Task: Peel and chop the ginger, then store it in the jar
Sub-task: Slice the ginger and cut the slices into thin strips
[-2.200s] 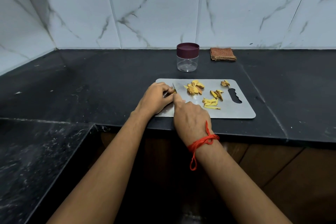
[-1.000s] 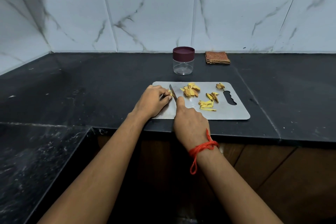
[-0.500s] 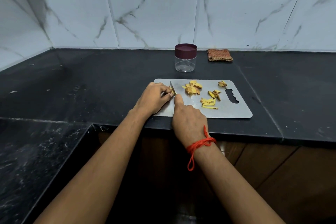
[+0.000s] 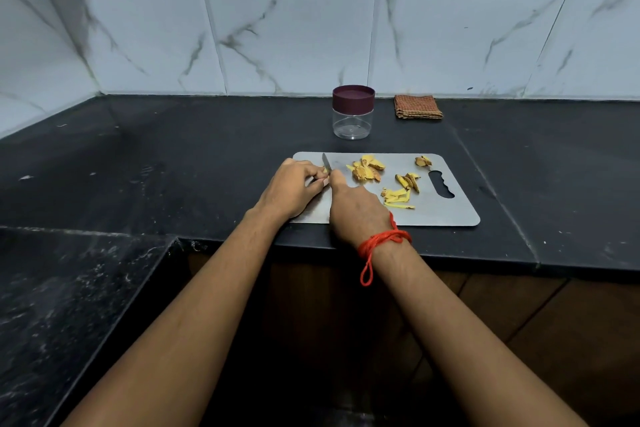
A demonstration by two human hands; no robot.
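Note:
A steel chopping board (image 4: 446,213) lies on the black counter. My left hand (image 4: 292,189) pinches a small piece of ginger (image 4: 325,170) at the board's left end, mostly hidden under the fingers. My right hand (image 4: 356,212) grips a knife (image 4: 326,162), its blade tip pointing away, right against the ginger. Peels and slices (image 4: 367,168) lie mid-board, thin yellow strips (image 4: 398,198) nearer me, and a small lump (image 4: 423,161) sits at the far right. The clear jar (image 4: 352,121) with its maroon lid on stands behind the board.
A folded brown checked cloth (image 4: 418,107) lies by the tiled wall, right of the jar. The counter edge runs just below the board. A lower dark stone surface (image 4: 69,288) sits at my left.
Both hands stay at the board's left end on the ginger. The knife blade shifts only slightly between frames; the view sways a little.

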